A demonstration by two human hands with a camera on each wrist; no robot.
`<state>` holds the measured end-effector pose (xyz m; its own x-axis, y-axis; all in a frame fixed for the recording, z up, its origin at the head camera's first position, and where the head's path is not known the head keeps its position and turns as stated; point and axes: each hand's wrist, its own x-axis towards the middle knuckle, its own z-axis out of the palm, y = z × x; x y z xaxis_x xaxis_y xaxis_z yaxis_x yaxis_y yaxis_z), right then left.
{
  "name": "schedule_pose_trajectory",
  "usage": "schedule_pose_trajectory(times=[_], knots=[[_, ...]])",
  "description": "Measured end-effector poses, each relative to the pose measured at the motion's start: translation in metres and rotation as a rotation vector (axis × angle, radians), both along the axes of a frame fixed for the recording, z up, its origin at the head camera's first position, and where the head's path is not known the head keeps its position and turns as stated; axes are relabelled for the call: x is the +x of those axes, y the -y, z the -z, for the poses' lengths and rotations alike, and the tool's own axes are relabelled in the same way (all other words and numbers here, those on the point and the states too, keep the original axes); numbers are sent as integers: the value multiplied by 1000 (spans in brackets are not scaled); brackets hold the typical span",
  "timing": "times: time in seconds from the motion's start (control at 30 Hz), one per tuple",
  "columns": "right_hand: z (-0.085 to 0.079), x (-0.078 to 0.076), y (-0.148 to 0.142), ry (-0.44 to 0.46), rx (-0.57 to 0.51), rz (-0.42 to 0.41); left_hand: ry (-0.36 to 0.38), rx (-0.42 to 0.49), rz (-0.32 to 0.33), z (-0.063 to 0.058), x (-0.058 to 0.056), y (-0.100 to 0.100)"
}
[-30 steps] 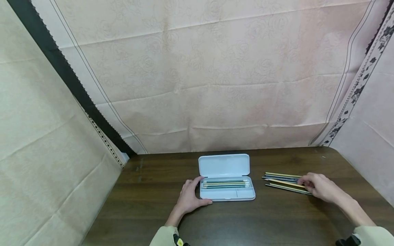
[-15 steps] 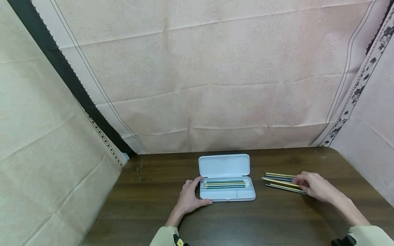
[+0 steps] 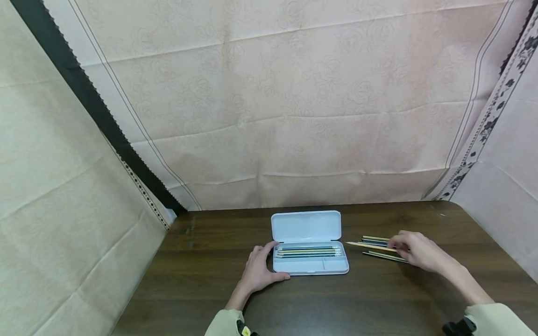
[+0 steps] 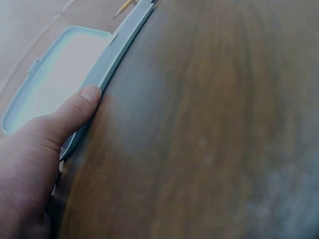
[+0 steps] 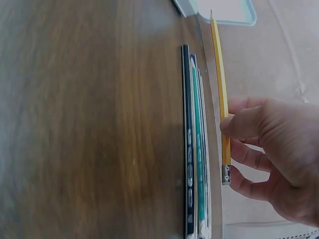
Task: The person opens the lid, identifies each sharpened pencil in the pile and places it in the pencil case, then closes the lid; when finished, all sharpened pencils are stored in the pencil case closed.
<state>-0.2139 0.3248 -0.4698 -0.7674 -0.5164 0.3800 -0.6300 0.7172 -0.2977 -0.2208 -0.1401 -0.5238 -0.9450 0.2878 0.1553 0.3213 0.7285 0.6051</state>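
Note:
A pale blue pencil case (image 3: 298, 266) lies on the table with its lid (image 3: 306, 225) raised at the back; several pencils (image 3: 308, 252) lie side by side inside. My left hand (image 3: 257, 270) grips the case's left side, thumb (image 4: 82, 107) along the front edge and a finger at the back corner. To the right, my right hand (image 3: 422, 252) pinches a yellow pencil (image 5: 219, 74) between thumb and fingers near its eraser end. Its sharpened tip points left toward the case. Below it on the table lie several dark and green pencils (image 5: 194, 124), partly covered by this hand in the head view.
The brown wooden table (image 3: 319, 303) reaches back to a cream patterned cloth (image 3: 294, 116) hung behind it. More cloth hangs at the left (image 3: 63, 210) and right sides. Both wrists wear dark straps over light green sleeves (image 3: 224, 322).
My right hand has moved left, carrying the yellow pencil off the group, so its tip now nears the case's right side. My left hand and the case have stayed put.

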Motion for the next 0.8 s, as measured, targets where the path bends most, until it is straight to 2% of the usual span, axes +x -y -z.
schedule_pose_trajectory(times=[0.17,0.8], knots=[[-4,0,11,53,7,3,2,5,0,-1,1,0],[-7,-11,57,153,12,-10,3,3,-1,0,0,0]])
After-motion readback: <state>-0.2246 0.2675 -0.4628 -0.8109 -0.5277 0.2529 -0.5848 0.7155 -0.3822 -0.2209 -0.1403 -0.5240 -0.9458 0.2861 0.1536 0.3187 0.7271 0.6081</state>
